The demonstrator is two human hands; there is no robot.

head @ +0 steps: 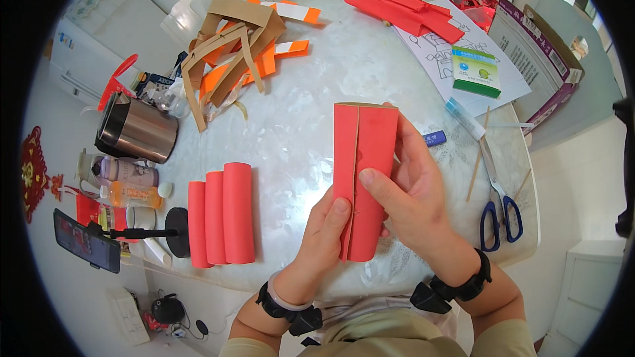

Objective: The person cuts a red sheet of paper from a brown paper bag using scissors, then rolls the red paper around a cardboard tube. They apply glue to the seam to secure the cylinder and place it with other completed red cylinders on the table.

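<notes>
A red cardboard tube [367, 144] with a lengthwise seam is held upright in front of me, between both hands. My left hand [325, 225] grips its lower left side, thumb lying by the seam. On the right, my right hand [414, 198] wraps the tube from behind, with the thumb pressed on the red face near the seam. The seam edges meet at the top and stand slightly apart lower down, and a narrow strip sticks out at the bottom left. To the left, three finished-looking red tubes [238, 213] of differing height lie side by side on the marbled table [292, 124].
Scissors [496, 188], a glue stick [465, 119] and a blue cap-like piece [434, 138] lie right. Red strips [397, 5], a green box [476, 72] and line drawings [439, 57] sit behind. Cardboard scraps [233, 44], a kettle [139, 126], bottles [131, 193] and a phone on a stand [87, 240] are left.
</notes>
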